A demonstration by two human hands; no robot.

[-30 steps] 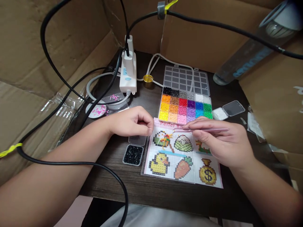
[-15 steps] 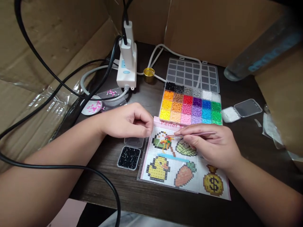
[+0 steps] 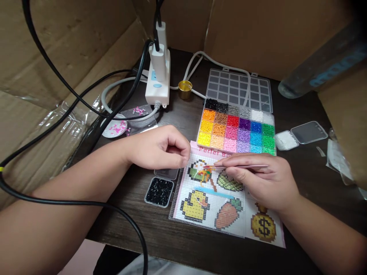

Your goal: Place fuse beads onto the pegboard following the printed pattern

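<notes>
My right hand [image 3: 259,177] is closed on pink tweezers [image 3: 241,166], their tips over beads laid on the clear pegboard [image 3: 174,214]. Under that board lies a printed bead pattern sheet [image 3: 223,227] with a duck, a carrot and other pictures. White, green and orange beads [image 3: 200,171] cover the upper left picture, where the tips are. At the board's upper left edge, my left hand [image 3: 164,147] is curled with thumb and index finger together; what is inside it, if anything, is hidden. Below it sits a small box of black beads [image 3: 159,192], its lid folded back.
A sorted bead case [image 3: 236,130] stands open behind the sheet. At right is a small box of white beads [image 3: 286,140]. A gold cup [image 3: 185,89], a power strip [image 3: 157,91] and a white dish of pink beads [image 3: 114,129] lie left. A black cable [image 3: 126,212] crosses my left forearm.
The whole scene has shifted slightly to the right in view. Both hands keep almost the same pose over the board, and the tweezers stay at the upper left picture.
</notes>
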